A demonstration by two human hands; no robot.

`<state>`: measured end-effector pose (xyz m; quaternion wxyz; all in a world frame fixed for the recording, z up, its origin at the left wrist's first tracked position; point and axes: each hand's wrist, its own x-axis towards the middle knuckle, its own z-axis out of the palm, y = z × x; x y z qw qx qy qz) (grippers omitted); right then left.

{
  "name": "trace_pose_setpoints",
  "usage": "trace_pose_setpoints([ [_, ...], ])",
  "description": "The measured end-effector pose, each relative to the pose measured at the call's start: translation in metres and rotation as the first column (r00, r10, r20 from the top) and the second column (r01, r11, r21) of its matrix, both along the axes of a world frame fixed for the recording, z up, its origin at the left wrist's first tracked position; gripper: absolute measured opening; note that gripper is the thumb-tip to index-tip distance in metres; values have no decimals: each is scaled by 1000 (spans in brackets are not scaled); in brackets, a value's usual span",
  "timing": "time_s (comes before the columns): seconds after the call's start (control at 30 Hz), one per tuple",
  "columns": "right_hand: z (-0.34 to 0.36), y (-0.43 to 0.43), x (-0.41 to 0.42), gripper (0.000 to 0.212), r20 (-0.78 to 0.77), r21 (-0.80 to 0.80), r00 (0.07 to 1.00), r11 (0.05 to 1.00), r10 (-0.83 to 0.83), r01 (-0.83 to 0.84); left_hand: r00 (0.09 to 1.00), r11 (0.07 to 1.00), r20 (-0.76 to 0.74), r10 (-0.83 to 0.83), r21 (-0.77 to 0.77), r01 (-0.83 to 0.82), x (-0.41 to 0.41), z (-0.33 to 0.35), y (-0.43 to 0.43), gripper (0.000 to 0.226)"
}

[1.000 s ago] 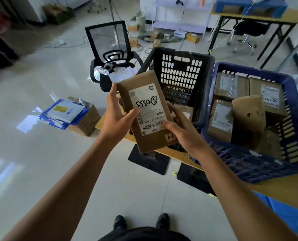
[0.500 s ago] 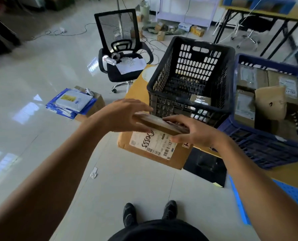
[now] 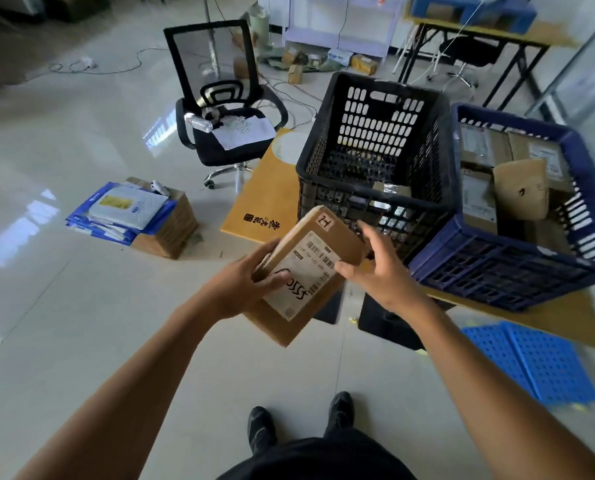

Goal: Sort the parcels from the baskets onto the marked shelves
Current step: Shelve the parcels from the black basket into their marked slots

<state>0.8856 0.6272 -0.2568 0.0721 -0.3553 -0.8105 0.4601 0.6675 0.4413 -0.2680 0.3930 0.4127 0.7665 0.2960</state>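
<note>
SORTING IN PROGRESS: A flat brown parcel (image 3: 344,244) is held label-up just in front of the black basket (image 3: 372,126), above the floor and off the surface (image 3: 268,188). One long edge is clamped by the left grip (image 3: 251,282), with the thumb laid over the white shipping label (image 3: 299,275). The right grip (image 3: 375,268) is spread apart, with only its thumb set against the label's opposite edge. Whether its fingers bear on the parcel's back cannot be told.

The parcel is judged to be tilted up so that its destination can be read before it is carried to a shelf. A small white tag (image 3: 325,221) at its far corner is marked "H-2", probably the shelf code. A black marker scrawl is written across the label beside printed barcodes; neither can be read with confidence.

At least one small parcel (image 3: 391,190) is left in the black basket. Close beside it, a blue basket (image 3: 497,271) is piled with brown parcels, so much sorting is judged to remain. Both baskets are carried on the yellow surface, where black printed characters (image 3: 261,221) and a square seal are seen by the black basket's near corner. An office chair (image 3: 220,143) strewn with papers is seen beyond that basket. Blue-and-white mailers (image 3: 126,209) are stacked on a carton farther off.
</note>
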Motion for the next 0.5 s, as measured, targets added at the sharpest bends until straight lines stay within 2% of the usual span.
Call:
trace_pose_setpoints([
  [0.07,-18,-26,14,91,-90,-126,993,990,-81,70,990,998,138,42,34,-47,16,-15,-7,69],
  [0.17,-43,-61,34,92,-156,-280,951,935,-267,216,974,999,227,0,39,-9,43,-39,-11,80],
  [0.23,-56,-79,47,97,-147,-332,912,888,-383,320,952,999,305,1,40,-14,63,-56,-11,85],
  [0.3,-69,-94,62,93,-159,-389,859,830,-487,399,935,999,355,-15,41,0,85,-72,-9,85],
  [0.4,-83,-114,100,83,-141,-402,757,735,-638,545,922,994,372,-108,43,99,121,-91,-1,79],
  [0.5,-91,-137,150,85,-118,-419,647,629,-753,655,881,970,413,-231,30,241,165,-102,7,75],
])
